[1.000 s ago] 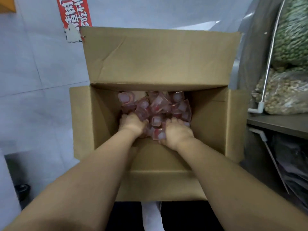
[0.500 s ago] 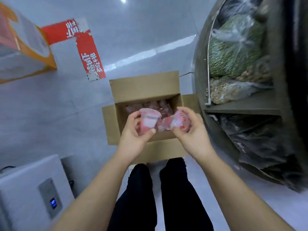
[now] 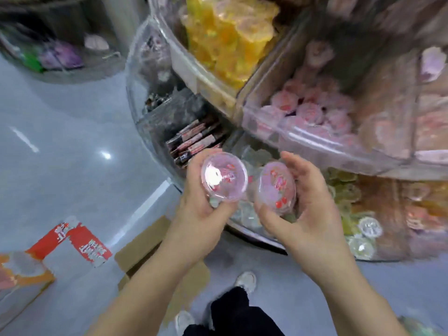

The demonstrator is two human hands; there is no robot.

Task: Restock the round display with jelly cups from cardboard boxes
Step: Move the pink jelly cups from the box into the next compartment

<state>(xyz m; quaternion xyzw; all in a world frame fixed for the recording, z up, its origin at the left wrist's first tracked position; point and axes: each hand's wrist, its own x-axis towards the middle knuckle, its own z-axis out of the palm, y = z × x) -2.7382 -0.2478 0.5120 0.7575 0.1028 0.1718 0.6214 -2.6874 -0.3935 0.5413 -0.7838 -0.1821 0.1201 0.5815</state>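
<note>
Before the round display, left hand grasps a pink jelly cup, lid up; at 3 o'clock, right hand cradles another cup, fingers curled, tilted.

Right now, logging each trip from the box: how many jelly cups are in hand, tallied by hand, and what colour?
Pink jelly cups in the left hand: 1, the left cup
Pink jelly cups in the right hand: 1, the right cup
Total: 2, both pink with red print, held in front of the round display.
</note>
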